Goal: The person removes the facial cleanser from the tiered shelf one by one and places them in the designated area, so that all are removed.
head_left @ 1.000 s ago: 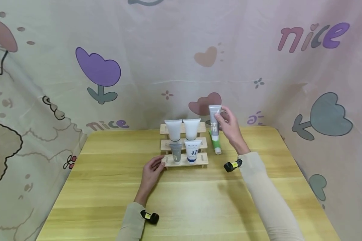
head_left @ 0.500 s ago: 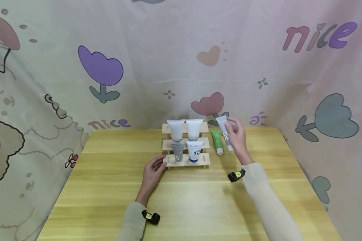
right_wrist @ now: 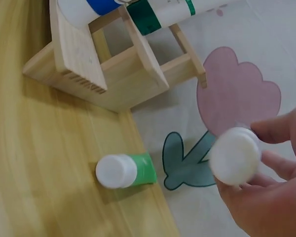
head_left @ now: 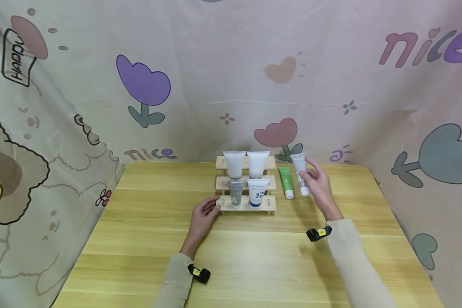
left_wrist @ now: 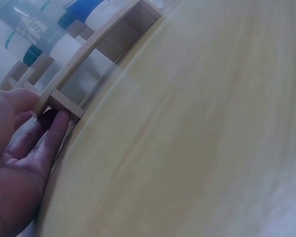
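Note:
My left hand holds the left end of a three-step wooden rack; in the left wrist view the thumb lies over the board and fingers reach beneath it. Two white tubes stand cap-down higher on the rack. Below them are a grey tube and a white tube with a blue base. My right hand pinches a silver-grey squeeze tube, tilted with its white cap downward. A green tube lies on the table between the rack and this hand.
The wooden table ends at the back against a patterned curtain, which also hangs along both sides. Black cameras sit on both wrists, the right wrist camera above the table.
My right hand has carried the silver-grey tube rightward and down, from in front of the green tube to its right. The left hand stays at the rack. The head view has shifted slightly.

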A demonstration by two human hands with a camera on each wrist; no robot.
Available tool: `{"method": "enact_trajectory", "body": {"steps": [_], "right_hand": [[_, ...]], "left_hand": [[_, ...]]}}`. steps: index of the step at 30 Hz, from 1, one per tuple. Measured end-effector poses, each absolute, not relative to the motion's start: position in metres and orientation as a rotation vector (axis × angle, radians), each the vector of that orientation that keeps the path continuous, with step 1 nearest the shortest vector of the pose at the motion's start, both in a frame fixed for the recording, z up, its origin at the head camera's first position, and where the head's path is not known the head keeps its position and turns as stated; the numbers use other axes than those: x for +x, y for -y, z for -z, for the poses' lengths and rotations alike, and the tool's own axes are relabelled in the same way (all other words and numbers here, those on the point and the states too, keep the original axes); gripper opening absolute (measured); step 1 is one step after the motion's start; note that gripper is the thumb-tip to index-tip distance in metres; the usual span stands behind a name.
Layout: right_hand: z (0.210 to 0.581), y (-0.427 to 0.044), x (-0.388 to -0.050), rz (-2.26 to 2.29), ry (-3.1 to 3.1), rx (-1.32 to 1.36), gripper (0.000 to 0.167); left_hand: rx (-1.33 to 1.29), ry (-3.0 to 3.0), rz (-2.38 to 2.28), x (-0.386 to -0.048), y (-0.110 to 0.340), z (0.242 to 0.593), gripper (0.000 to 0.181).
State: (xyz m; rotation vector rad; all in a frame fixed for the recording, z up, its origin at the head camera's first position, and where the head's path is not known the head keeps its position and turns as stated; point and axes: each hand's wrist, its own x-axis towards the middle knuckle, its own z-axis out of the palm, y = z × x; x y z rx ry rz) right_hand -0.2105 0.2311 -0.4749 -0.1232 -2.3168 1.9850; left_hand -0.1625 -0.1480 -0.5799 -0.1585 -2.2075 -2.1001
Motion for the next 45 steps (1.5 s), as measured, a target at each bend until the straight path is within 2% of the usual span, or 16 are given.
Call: {"method": "enact_trajectory", "body": {"steps": [7, 20, 33, 45], "right_hand": [[0.483, -0.24, -0.212, -2.003, 2.265, -0.212, 0.054], [0.49, -0.257, -0.199, -2.048, 2.206, -0.333, 0.063], [0.507, -0.267, -0.209, -2.235, 2.143, -0.369, 0.063], [0.529, -0.266, -0.223, -2.037, 2.353, -0.441, 0.06]], "left_hand": [[-0.128, 2.219, 2.108, -0.164, 0.151, 0.577, 0.03], [-0.139, 2.235, 2.104, -0.164, 0.149, 0.581, 0.031], [-0.146, 2.234, 2.09, -0.164, 0.149, 0.578, 0.03], [-0.144, 2.183, 2.148, -0.163, 0.149, 0.581, 0.03]]}}
